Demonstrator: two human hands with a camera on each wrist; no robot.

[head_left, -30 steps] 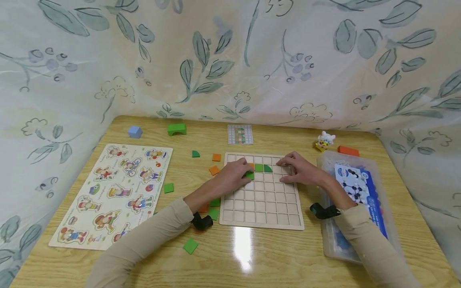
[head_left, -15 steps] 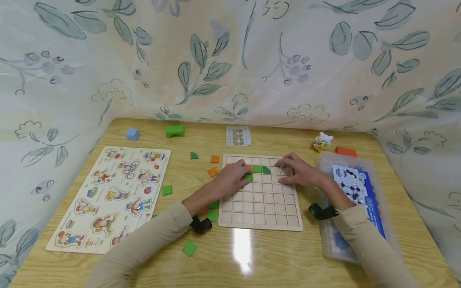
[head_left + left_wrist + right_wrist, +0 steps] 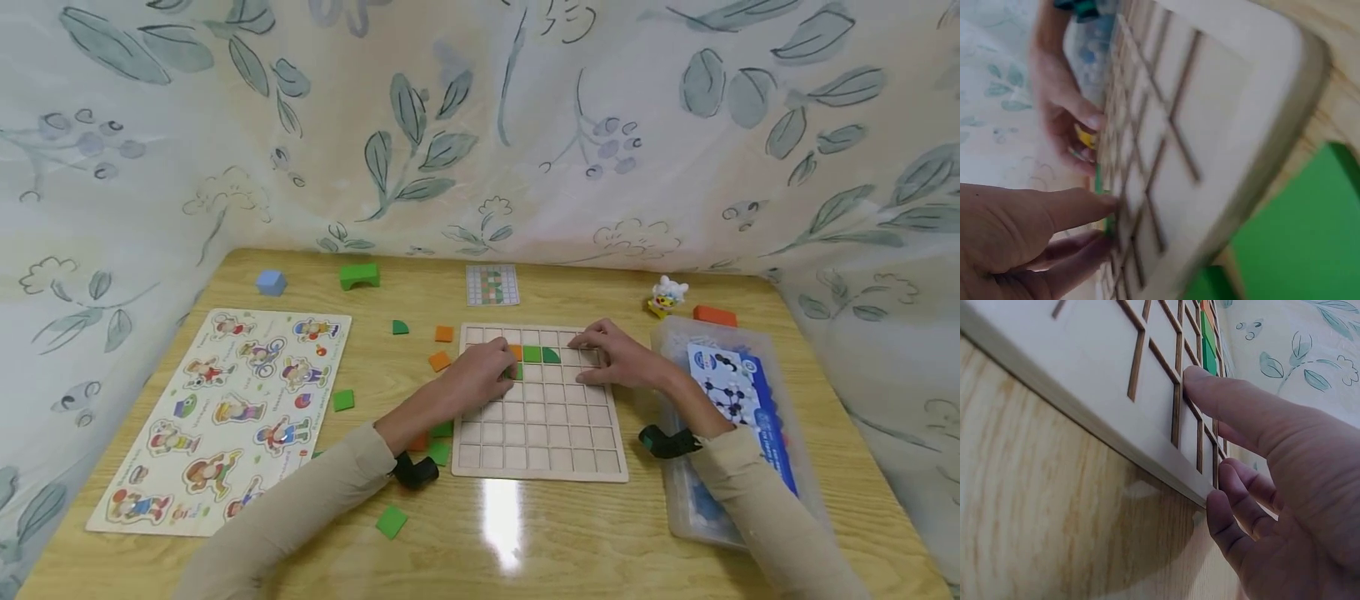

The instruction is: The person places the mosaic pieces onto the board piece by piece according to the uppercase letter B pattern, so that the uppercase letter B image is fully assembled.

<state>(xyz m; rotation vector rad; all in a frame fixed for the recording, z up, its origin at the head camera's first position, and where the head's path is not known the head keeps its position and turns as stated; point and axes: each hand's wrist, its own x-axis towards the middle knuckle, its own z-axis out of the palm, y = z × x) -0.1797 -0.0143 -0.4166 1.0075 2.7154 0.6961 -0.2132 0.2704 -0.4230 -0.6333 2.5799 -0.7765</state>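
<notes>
A wooden grid board (image 3: 540,417) lies in the middle of the table. Its second row holds an orange tile (image 3: 516,351), a green square tile (image 3: 532,354) and a green quarter-round tile (image 3: 551,356). My left hand (image 3: 510,367) lies on the board's upper left part. Its fingertips (image 3: 1094,203) pinch a green tile (image 3: 1110,224) at a cell just below the orange one. My right hand (image 3: 588,354) lies flat on the board's upper right part. Its forefinger (image 3: 1200,381) presses the board (image 3: 1085,350) and it holds nothing.
A character puzzle board (image 3: 225,408) lies at the left. Loose green tiles (image 3: 343,400) (image 3: 392,522) and orange tiles (image 3: 444,333) lie left of the grid. Behind it are a pattern card (image 3: 492,285), a green arch block (image 3: 359,276), a blue cube (image 3: 271,282) and a toy figure (image 3: 667,294). A clear plastic box (image 3: 678,500) stands at the right.
My left fingers have closed a little further over the green tile, hiding more of it. The right hand stays in place on the board.
</notes>
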